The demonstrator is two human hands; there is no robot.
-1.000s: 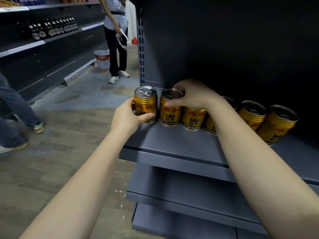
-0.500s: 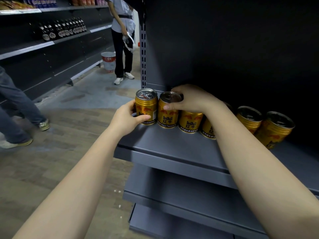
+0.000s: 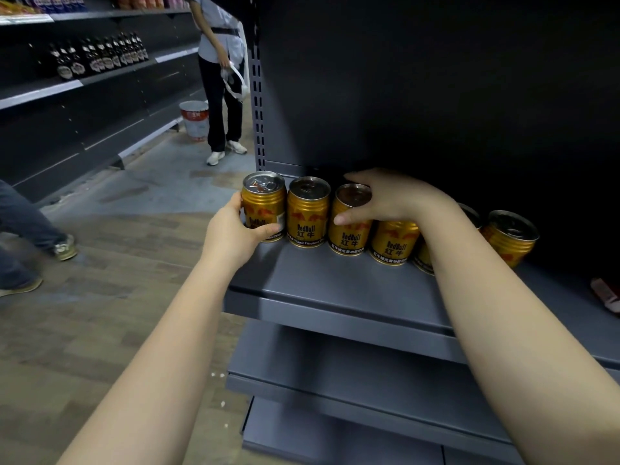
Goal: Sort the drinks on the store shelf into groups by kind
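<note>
Grey metal shelf [image 3: 335, 290], waist-low, dark back panel behind. A row of gold cans runs along it near the back, all upright, long axes vertical, pull-tab ends up. Most printed labels face you; the leftmost can's label is turned partly aside.

Your right hand [image 3: 392, 199] drapes over the third can [image 3: 349, 226] and the fourth can [image 3: 394, 243], fingers curled across the lid, thumb pressed on the third can's front. It is gripping, not lifting.

Your left hand [image 3: 235, 226] wraps the leftmost can [image 3: 265, 209] at its lower wall, thumb across the front. The second can [image 3: 307, 213] stands free between, touching or nearly touching its neighbours.

Judgement: rigid thin metal, smooth and somewhat slippery, probably full and weighty for its size. Take hold round the mid-wall, not the rim. Slide, don't tip; neighbours will topple in a chain.
</note>
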